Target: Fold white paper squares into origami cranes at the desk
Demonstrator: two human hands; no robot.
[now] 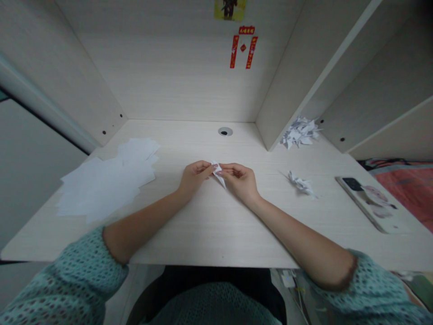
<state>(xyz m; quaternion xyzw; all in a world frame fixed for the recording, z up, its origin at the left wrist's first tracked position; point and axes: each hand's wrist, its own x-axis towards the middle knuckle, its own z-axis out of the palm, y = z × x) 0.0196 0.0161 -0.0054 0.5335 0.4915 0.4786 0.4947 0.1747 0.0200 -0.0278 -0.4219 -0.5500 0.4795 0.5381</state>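
A small piece of folded white paper (219,176) is pinched between my two hands over the middle of the desk. My left hand (198,176) grips its left side between thumb and fingers. From the other side, my right hand (241,178) pinches it, thumb on top. One narrow pointed end of the paper hangs down toward me. The fingers partly cover the folds, so its full shape is hidden. To the left lies a spread of flat white paper sheets (108,180). Several folded paper pieces (300,184) lie to the right of my right hand.
A larger heap of folded white paper (300,132) sits at the back right beside the upright panel (291,90). A phone (372,205) lies near the right edge of the desk (209,234). A round cable hole (225,131) is at the back, below red paper stickers (243,47) on the wall.
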